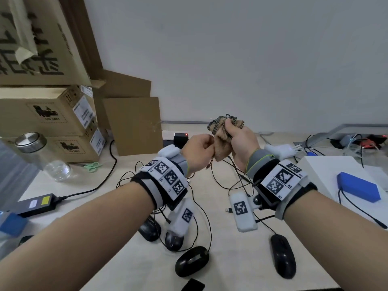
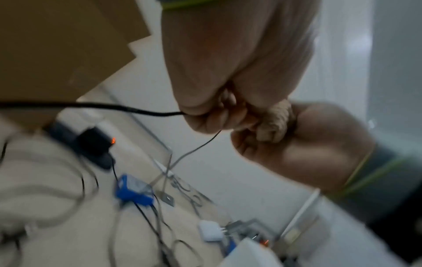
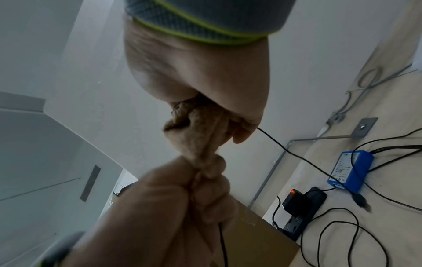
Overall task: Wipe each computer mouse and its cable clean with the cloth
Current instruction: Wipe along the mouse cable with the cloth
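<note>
Seemingly both hands (image 1: 220, 141) on cloth (image 1: 222, 143), cable (image 3: 294, 155)

Your forearms are bare; no sleeves. Each wrist has a black strap w/ a white band of square black-and-white tag markers: left band (image 1: 170, 177) shows three tags, right band (image 1: 282, 180) at least three, w/ tiny labels, R1/R2 on the right I think, too small to be sure. Grey knit cuffs w/ lime-green trim sit nearer your hands (image 3: 200, 23). A white padded block w/ one tag hangs under each wrist: left block (image 1: 182, 217), right block (image 1: 242, 210).
</note>
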Available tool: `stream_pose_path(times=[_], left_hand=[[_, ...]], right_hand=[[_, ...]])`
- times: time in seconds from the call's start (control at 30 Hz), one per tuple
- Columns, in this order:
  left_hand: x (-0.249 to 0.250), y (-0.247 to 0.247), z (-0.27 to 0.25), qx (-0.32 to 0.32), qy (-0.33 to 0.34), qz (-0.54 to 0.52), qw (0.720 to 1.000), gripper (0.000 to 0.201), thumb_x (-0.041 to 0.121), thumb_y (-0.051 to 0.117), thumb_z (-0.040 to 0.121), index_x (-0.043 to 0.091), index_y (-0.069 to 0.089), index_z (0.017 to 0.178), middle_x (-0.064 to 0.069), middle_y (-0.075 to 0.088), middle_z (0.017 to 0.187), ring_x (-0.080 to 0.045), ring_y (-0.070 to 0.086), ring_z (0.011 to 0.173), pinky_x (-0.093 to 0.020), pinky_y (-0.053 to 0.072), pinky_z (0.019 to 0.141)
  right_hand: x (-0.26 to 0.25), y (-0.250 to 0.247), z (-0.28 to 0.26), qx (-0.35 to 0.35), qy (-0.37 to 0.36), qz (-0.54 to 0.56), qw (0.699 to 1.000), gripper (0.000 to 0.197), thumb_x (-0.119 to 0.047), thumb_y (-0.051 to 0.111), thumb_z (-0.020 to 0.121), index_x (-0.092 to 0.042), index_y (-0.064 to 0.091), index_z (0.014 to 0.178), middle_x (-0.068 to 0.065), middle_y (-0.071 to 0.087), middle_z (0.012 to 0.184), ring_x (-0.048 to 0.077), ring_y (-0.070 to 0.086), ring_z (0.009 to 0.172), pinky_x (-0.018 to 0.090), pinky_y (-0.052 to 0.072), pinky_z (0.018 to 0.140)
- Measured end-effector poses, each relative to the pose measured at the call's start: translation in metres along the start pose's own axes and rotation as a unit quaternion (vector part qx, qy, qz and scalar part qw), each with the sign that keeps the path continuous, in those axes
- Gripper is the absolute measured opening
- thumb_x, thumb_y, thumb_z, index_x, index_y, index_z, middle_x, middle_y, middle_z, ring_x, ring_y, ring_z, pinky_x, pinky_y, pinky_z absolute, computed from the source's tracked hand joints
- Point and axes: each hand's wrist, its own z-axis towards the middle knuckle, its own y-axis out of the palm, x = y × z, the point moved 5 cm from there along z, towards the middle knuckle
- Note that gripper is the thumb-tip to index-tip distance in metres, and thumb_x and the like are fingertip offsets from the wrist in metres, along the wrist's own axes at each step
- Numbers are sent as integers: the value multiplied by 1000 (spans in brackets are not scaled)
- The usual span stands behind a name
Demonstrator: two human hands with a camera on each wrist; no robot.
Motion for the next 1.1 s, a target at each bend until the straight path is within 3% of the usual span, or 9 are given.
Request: stream_pose_path(times=[0.13,0.33,0.4,0.47,0.63,0.73,0.8,0.9,1.1], left_hand=[[-14,10,-11,-122,51,247,960,15,28,62,91,14,67,87,-2,69,82,-19,63,72,-28,50,65],[-84,34,-57,-439,-22,589,678,25,29,54,98,7,64,99,-4,63,97,-23,59,89,-32,48,80],[-97,32,-67,-460,-69,593,657,19,25,58,96,6,62,93,-4,58,92,-19,55,88,-28,43,79],[-98,24,-66,-458,-57,573,677,25,32,57,96,10,64,107,-3,63,108,-19,59,99,-28,43,81],[-44,4,-17,-149,-42,87,984,20,29,47,101,18,61,111,0,70,108,-15,65,95,-31,51,87],[-19,11,-14,-94,-123,-214,965,26,29,42,104,8,57,100,-9,65,79,-23,61,64,-35,57,66],[-18,8,-12,-43,-114,-180,976,31,30,43,103,12,54,80,-4,49,61,-17,43,48,-26,42,44],[-24,-2,-9,18,-30,27,999,35,28,50,99,11,57,70,0,43,53,-12,34,46,-23,29,47],[-37,30,-34,-260,48,296,918,35,37,55,96,21,68,67,12,57,57,-1,54,53,-13,40,54]], right_hand=[[-5,-7,4,22,-15,20,999,34,-23,52,99,-15,59,67,-6,61,57,14,57,61,33,49,71],[-2,-10,6,29,-1,11,1000,34,-29,54,97,-17,57,66,-9,59,53,15,58,59,36,50,68],[2,-8,5,24,0,15,1000,33,-30,54,96,-16,57,66,-7,58,55,20,56,65,42,47,75],[4,-6,3,25,4,20,999,29,-35,58,91,-13,61,73,-4,60,61,23,57,69,45,47,76],[17,0,0,16,15,26,999,34,-24,52,100,-14,59,69,-7,60,55,14,56,60,33,47,72],[20,5,-7,2,24,32,999,31,-20,49,101,-12,58,73,-6,61,56,9,58,55,22,49,56],[19,8,-10,-8,23,40,999,32,-17,46,102,-10,54,72,-1,55,58,10,53,54,20,48,55],[17,11,-12,-21,19,7,1000,30,-20,45,103,-4,57,81,6,57,68,14,55,56,26,49,59],[28,-6,-5,17,38,-44,998,32,-35,53,96,-14,61,74,10,64,74,26,58,65,30,47,59]])
